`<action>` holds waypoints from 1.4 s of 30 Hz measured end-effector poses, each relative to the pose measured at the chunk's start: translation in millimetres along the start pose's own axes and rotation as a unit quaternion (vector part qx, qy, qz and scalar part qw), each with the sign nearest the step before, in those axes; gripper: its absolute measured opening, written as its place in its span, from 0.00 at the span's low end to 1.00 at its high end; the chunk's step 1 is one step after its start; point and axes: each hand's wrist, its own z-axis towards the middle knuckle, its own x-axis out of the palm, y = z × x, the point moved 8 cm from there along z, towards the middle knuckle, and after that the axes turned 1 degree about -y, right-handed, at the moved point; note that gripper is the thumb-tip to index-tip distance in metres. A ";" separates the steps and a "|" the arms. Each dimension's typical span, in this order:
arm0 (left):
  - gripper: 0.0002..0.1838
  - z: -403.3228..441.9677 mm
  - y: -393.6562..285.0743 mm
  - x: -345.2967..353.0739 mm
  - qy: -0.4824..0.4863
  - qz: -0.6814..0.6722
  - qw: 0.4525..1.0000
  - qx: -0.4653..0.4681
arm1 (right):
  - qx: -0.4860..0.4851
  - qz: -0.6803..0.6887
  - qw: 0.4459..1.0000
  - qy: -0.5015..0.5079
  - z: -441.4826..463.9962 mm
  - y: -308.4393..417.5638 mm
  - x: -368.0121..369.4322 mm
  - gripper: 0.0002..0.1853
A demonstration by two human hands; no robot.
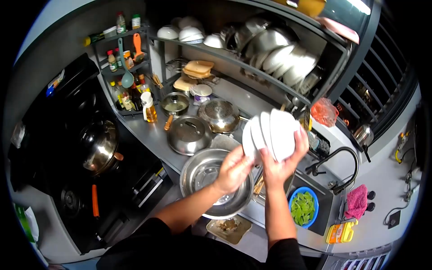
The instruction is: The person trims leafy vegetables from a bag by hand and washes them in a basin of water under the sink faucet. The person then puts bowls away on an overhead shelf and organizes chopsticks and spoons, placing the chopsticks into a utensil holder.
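I hold a nested stack of several white bowls (282, 135) up in the air, tilted on its side, in front of the counter. My right hand (286, 163) is wrapped around the right and lower part of the stack. On the lower left, my left hand (234, 171) pinches the bowl rims between thumb and fingers. Below my left hand stands a large steel basin (185, 182), partly covered by my forearm. A tray with food scraps (229, 228) is beneath the basin, near my body.
A blue basin of green leaves (302, 208) sits in the sink under a black faucet (353, 157). Lidded pans (189, 134) stand behind the steel basin. The dish rack (216, 50) overhead holds bowls and plates. A stove with a wok (99, 146) is leftward.
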 end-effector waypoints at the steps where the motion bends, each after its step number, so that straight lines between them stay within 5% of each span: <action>1: 0.25 18.5 -25.0 -8.2 -0.008 0.000 1.000 0.025 | -0.033 -0.005 0.999 0.014 26.9 17.0 27.8 0.46; 8: 0.25 162.5 -203.5 -70.4 -0.009 0.016 0.991 0.131 | -0.134 0.042 0.989 0.054 147.6 44.8 252.8 0.39; 16: 0.19 319.9 -288.2 -166.7 -0.011 -0.057 0.992 0.111 | -0.021 -0.014 0.996 0.089 228.5 -12.8 423.6 0.37; 27: 0.12 391.8 -327.6 -237.1 -0.104 -0.101 0.985 0.093 | -0.061 -0.094 0.981 0.157 262.0 -42.1 534.9 0.41; 30: 0.11 440.8 -326.1 -248.3 -0.068 -0.110 0.990 0.056 | 0.003 0.019 0.976 0.218 282.7 -69.6 554.9 0.41; 32: 0.12 451.5 -317.6 -228.9 -0.115 -0.150 0.981 0.052 | 0.061 -0.051 0.973 0.215 298.3 -95.0 558.4 0.40; 35: 0.13 477.6 -293.4 -225.4 -0.179 -0.211 0.961 0.008 | 0.025 -0.141 0.960 0.239 314.6 -93.2 539.1 0.43; 42: 0.13 446.5 -267.6 -213.5 -0.165 -0.190 0.968 -0.021 | 0.020 -0.268 0.921 0.283 311.5 -106.2 520.5 0.43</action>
